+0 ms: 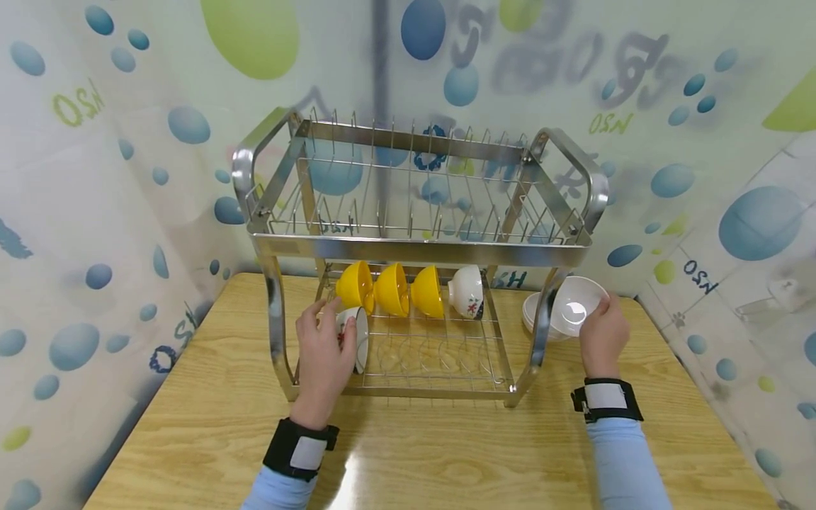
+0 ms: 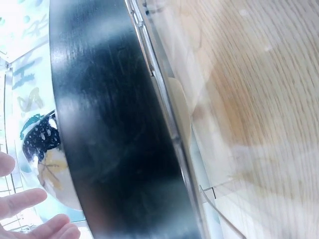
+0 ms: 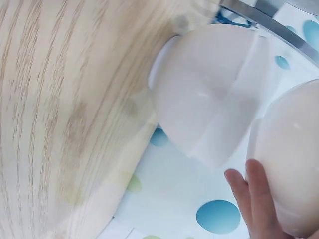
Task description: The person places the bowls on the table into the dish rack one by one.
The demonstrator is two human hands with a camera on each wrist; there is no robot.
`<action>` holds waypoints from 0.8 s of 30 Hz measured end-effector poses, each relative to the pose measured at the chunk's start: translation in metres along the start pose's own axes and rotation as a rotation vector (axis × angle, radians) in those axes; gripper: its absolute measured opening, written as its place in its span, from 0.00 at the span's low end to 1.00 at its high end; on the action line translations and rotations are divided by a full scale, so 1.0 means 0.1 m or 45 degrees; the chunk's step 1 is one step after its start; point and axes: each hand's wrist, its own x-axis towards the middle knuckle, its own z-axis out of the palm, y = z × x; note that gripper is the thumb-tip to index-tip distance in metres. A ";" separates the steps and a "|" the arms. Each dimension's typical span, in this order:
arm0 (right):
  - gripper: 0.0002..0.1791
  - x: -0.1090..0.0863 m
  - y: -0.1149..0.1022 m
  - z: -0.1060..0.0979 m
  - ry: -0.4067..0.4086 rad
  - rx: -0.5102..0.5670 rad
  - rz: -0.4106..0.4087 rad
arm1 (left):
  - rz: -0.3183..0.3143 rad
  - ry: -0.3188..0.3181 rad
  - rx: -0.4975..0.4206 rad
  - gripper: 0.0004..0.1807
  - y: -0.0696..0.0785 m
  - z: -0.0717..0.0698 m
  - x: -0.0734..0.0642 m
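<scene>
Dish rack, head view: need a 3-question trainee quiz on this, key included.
1. How many yellow bowls sit in the rack?
2. True or false: the right hand holds a yellow bowl.
3. Which lies right beside the thumb of the left hand?
A) a yellow bowl
B) a patterned white bowl
C) a plate

Key:
1. Three.
2. False; it holds a white bowl.
3. B.
</scene>
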 end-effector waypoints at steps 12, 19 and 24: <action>0.27 -0.15 -0.01 -0.27 -0.088 0.104 0.154 | 0.013 -0.005 -0.002 0.20 0.03 0.00 0.00; 0.29 -0.24 0.02 -0.40 -0.182 0.188 0.225 | 0.023 -0.007 -0.014 0.19 0.05 0.03 -0.02; 0.32 -0.34 0.04 -0.52 -0.314 0.313 0.327 | 0.042 0.009 -0.034 0.19 0.08 0.05 -0.03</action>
